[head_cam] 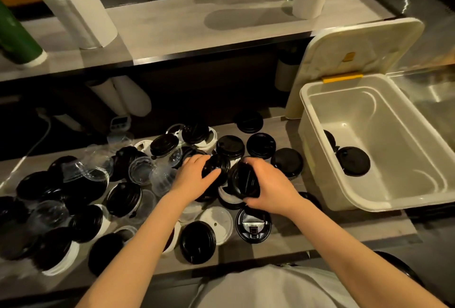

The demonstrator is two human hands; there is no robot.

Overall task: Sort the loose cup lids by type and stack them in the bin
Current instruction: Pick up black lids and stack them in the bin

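Lids [197, 242] lie loose on the counter [283, 241], gathering in hand: right hand [270, 184] curls round a black stack [246, 181], left hand [194, 174] grips a black lid [216, 165]; next, likely nest both, then carry to the bin [384, 120].

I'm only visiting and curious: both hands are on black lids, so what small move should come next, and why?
Probably nest the black lid that the left hand grips onto the tilted black lid in the right hand. Both look the same type and sit almost together, and the open bin beside them already holds black lids.
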